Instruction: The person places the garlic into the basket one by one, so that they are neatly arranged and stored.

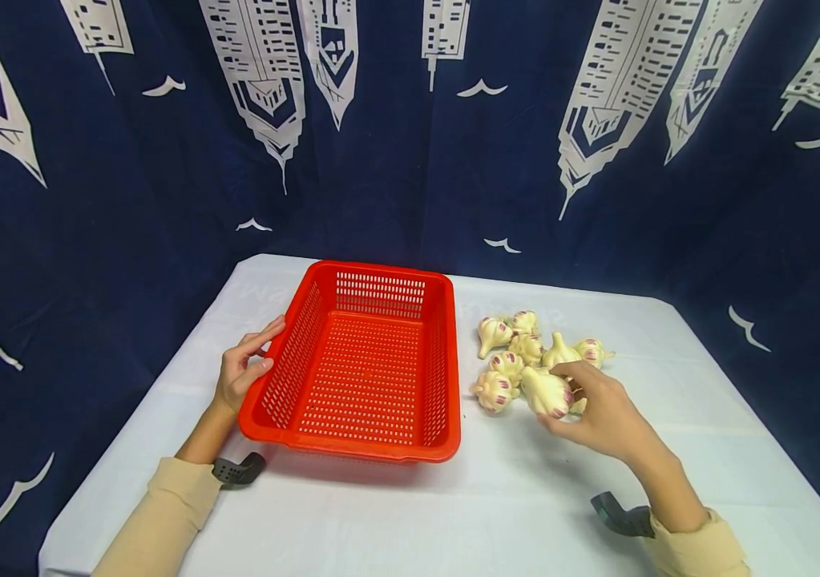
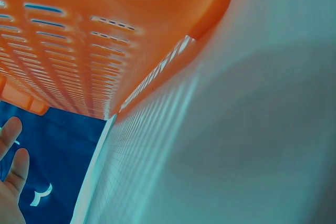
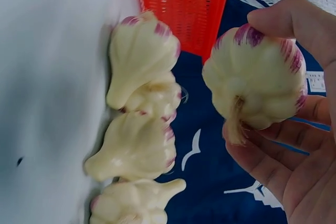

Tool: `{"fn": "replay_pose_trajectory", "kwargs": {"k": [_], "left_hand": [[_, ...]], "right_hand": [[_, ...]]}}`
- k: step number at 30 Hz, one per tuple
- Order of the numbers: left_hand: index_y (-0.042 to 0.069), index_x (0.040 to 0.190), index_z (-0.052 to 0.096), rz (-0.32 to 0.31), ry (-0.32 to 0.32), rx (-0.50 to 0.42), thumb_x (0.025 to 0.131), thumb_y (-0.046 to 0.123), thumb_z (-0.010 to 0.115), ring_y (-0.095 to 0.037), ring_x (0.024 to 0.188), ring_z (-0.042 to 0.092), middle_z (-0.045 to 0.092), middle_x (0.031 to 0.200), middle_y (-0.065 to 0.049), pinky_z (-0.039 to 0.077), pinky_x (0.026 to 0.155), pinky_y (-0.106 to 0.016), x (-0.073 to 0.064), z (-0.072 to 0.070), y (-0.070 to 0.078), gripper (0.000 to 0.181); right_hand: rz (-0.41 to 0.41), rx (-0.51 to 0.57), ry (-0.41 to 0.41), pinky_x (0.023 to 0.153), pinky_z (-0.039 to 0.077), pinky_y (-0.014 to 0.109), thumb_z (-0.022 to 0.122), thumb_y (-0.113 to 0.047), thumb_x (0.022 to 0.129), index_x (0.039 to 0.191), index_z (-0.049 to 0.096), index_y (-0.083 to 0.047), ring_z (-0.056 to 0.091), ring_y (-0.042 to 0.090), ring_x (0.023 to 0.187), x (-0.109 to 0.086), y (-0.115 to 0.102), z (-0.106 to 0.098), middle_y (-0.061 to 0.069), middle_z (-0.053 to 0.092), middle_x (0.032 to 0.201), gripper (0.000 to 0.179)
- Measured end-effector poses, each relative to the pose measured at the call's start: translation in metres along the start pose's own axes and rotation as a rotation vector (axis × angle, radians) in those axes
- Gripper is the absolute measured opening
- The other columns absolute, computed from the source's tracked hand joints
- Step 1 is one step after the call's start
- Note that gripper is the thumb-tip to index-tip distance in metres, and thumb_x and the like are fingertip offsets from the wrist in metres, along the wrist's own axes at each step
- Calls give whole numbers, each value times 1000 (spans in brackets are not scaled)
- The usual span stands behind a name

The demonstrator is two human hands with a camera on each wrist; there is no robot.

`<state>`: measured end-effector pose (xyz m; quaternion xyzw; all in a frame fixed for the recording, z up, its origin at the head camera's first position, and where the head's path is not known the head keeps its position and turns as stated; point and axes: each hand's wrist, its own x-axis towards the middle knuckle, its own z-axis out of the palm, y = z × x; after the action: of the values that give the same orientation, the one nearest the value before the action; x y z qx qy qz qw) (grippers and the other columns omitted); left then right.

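Observation:
My right hand (image 1: 600, 413) holds a garlic bulb (image 1: 545, 393) between thumb and fingers, over the right part of the table. In the right wrist view the cream-coloured garlic bulb (image 3: 257, 80) shows purple streaks and a tuft of dry roots. Several more garlic bulbs (image 3: 139, 148) lie in a cluster close to it. To the left stands a red plastic basket (image 1: 362, 377) with slotted walls and nothing inside. My left hand (image 1: 240, 373) rests at the basket's left rim, fingers extended along it. Two of its fingertips appear beside the basket wall (image 2: 157, 3) in the left wrist view.
A white cloth covers the table (image 1: 510, 513), with the basket left of centre and the loose garlic right of it. Behind hangs a dark blue curtain (image 1: 381, 184) printed with white buildings and birds. Dark bands (image 1: 622, 515) circle both wrists.

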<state>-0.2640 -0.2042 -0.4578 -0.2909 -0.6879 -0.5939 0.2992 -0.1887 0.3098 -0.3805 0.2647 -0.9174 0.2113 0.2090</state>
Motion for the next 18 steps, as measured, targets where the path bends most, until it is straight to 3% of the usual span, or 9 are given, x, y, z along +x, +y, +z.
{"fn": "replay_pose_trajectory", "kwargs": {"k": [7,18], "left_hand": [[-15,122,61,8,12,-7,75,2,48,-15,94,54,57,134,-21,38,73,-24,0,1,0,51],[-16,122,60,11,10,-20,75,0,48,-17,94,54,57,135,-20,38,73,-24,-1,1,-1,52]], "right_hand": [[61,50,-28,68,57,38,90,-18,65,116,60,-1,64,18,80,10,-7,-2,10,65,108,62],[8,69,-6,70,58,42,90,-16,65,117,61,2,65,24,84,34,-12,-5,13,66,106,63]]}}
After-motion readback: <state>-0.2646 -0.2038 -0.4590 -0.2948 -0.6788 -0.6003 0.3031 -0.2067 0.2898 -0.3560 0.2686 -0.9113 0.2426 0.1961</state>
